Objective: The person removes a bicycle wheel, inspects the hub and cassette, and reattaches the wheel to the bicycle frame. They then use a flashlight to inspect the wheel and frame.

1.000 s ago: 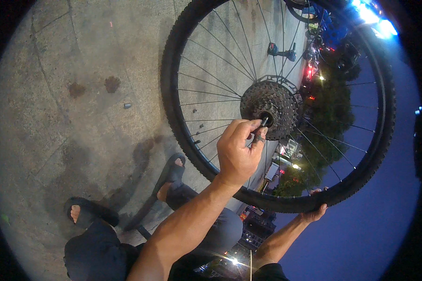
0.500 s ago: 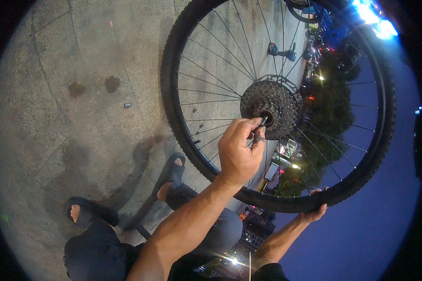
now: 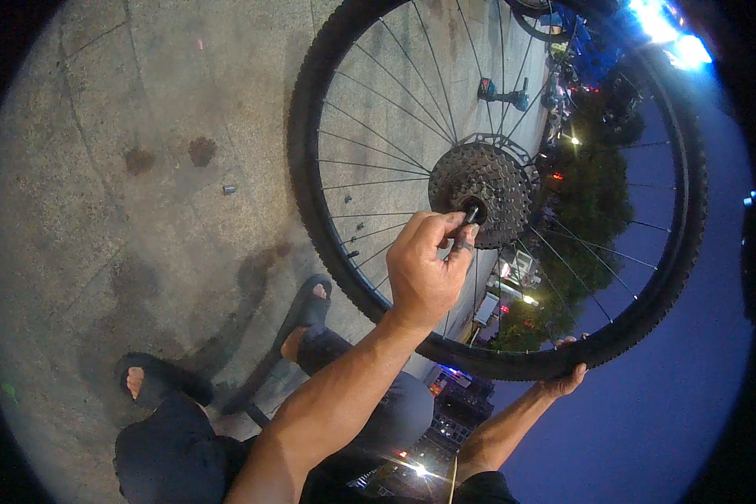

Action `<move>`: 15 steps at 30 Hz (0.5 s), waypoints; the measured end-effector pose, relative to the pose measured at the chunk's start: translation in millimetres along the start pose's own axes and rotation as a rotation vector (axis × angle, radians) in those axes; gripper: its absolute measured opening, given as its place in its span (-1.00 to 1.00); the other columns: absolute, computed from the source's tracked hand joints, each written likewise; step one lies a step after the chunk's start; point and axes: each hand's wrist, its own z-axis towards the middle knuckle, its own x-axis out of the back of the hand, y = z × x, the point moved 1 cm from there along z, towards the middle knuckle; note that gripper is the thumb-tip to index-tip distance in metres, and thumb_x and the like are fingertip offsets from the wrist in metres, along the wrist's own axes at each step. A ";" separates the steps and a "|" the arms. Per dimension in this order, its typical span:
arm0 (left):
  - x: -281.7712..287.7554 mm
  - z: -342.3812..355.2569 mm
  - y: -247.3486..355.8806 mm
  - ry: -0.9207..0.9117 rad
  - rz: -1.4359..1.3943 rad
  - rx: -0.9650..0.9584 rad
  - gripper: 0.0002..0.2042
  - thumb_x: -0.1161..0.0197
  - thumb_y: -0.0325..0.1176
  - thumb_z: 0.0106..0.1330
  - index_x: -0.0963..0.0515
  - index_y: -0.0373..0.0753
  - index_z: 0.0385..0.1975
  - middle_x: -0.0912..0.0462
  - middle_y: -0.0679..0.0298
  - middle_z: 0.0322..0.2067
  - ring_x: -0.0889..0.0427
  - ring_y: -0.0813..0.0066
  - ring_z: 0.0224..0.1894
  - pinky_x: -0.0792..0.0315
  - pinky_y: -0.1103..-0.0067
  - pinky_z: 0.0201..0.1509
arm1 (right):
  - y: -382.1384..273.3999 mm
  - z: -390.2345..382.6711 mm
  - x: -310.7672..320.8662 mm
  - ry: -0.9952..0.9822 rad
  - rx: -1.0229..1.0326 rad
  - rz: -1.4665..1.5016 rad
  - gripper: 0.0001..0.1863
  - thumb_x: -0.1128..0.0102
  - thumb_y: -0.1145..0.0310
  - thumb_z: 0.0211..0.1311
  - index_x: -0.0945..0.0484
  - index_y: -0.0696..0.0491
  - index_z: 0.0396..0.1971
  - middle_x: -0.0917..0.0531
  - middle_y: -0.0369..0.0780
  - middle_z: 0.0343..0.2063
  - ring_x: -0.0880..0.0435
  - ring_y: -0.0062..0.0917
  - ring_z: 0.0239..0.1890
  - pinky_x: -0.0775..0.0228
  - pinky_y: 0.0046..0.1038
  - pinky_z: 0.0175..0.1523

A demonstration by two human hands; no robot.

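Observation:
My left hand (image 3: 428, 265) pinches a short metal axle piece (image 3: 472, 214) at the centre of the cassette (image 3: 483, 172) on a bicycle wheel. My right hand (image 3: 567, 382) grips the black knobby tyre (image 3: 305, 151) at its lower right, fingers wrapped round the rim. A brake disc shows behind the sprockets. Dark grime marks the fingertips of my left hand.
On the paved ground (image 3: 101, 109) lie a small metal cylinder (image 3: 228, 190) and several small dark bits; a cordless power tool (image 3: 504, 95) shows through the spokes. My sandalled feet (image 3: 307, 311) are below. Parked bikes, trees and bright lights line the background.
The wheel has shifted very slightly to the left, along with my left hand at its hub. Both hands keep the same grip.

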 end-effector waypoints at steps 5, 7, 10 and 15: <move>-1.2 0.6 1.0 0.012 -0.008 -0.031 -0.84 -0.35 -0.56 0.12 -0.58 -0.34 -0.30 -0.59 0.17 -0.44 -0.58 0.40 -0.49 -0.45 0.55 -0.41 | -0.9 -0.2 3.7 -0.022 -0.014 -0.014 -0.23 -0.32 0.11 0.08 -0.24 0.24 0.19 -0.46 -0.09 0.02 -0.56 -0.30 -0.12 -0.49 -0.32 -0.09; -2.2 0.1 1.5 0.025 -0.008 -0.037 -0.86 -0.34 -0.54 0.16 -0.59 -0.37 -0.31 -0.59 0.18 -0.44 -0.55 0.49 -0.51 -0.43 0.60 -0.43 | -1.2 -0.1 -4.4 0.011 0.022 -0.023 -0.24 -0.33 0.13 0.07 -0.24 0.22 0.18 -0.44 -0.07 0.03 -0.55 -0.30 -0.15 -0.49 -0.32 -0.16; -3.2 -0.6 2.0 0.034 -0.024 -0.022 -0.87 -0.33 -0.55 0.16 -0.58 -0.37 -0.30 -0.58 0.19 -0.45 -0.54 0.51 -0.52 -0.42 0.60 -0.43 | -2.8 0.2 -4.5 -0.042 0.008 -0.016 -0.23 -0.30 0.10 0.10 -0.24 0.25 0.19 -0.45 -0.10 0.03 -0.55 -0.32 -0.10 -0.47 -0.32 -0.05; -3.3 -0.1 2.1 0.037 -0.018 -0.019 -0.87 -0.34 -0.54 0.16 -0.58 -0.36 -0.32 -0.56 0.23 -0.49 -0.50 0.53 -0.54 -0.38 0.61 -0.46 | -1.0 -0.2 -3.1 -0.026 0.020 -0.021 -0.23 -0.30 0.09 0.10 -0.23 0.25 0.20 -0.45 -0.10 0.03 -0.54 -0.32 -0.10 -0.47 -0.31 -0.05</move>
